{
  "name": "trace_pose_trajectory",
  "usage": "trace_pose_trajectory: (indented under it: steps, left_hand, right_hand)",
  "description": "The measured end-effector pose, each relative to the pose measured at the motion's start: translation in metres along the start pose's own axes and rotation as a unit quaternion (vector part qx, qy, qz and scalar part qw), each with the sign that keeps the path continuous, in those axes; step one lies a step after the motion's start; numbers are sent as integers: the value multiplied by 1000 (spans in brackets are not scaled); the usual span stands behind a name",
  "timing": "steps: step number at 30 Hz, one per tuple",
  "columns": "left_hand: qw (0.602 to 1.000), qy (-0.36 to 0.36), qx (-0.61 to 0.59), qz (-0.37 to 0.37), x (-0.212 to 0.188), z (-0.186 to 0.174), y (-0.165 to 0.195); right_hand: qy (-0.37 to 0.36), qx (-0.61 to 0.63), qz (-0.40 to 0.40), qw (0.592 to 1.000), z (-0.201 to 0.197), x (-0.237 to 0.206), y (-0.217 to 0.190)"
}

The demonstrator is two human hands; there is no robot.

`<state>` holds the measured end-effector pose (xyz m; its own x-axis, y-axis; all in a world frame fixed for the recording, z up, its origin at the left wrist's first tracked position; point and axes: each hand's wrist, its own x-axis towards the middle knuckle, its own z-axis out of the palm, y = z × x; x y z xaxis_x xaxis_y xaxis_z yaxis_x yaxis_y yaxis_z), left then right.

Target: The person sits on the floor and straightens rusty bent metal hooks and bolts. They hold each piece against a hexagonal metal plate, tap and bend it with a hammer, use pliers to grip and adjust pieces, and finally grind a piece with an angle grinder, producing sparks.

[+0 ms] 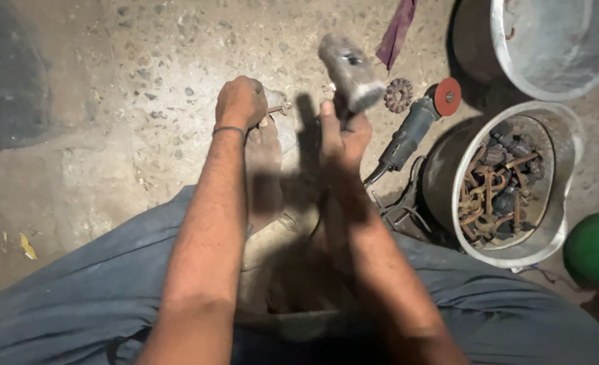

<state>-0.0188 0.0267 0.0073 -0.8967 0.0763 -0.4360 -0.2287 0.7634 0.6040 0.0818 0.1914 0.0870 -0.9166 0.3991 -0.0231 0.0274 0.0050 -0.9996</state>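
Grey trousers [63, 304] fill the bottom edge; L hand [240, 101] sits fisted, fingers clenched on a small rusty bolt [279, 108] pointing right, just above the concrete floor [130, 135]. R hand [343, 138] has fingers wrapped tight round a hammer [350, 71], head raised and blurred, long axis running up-left, w/ angle grinder [414, 128] beside it

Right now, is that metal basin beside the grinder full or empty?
Partly full: the metal basin holds a heap of rusty metal parts covering its bottom.
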Motion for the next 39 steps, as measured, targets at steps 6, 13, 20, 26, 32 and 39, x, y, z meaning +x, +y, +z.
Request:
trace_pose_trajectory:
  steps: [6, 13, 20, 26, 32, 39]
  left_hand:
    - [999, -2, -32, -35, -8, -9, 7]
    - [1000, 14, -3, -24, -6, -7, 17]
    - [1000, 19, -3, -16, 1, 3, 10]
    - [1000, 9, 13, -12, 8, 8, 12]
    - [1000, 6, 25, -16, 9, 4, 23]
    - [999, -26, 10, -28, 11, 1, 20]
  right_hand:
    - [-105, -202, -96, 969, -4, -31, 37]
    - [-28, -22, 162, 986, -10, -22, 35]
    - [-9, -124, -98, 987, -20, 15, 2]
    - [-122, -310, 92, 938, -17, -23, 56]
    - [8, -81, 102, 991, -15, 4, 27]
    - [32, 51, -89, 994, -12, 17, -11]
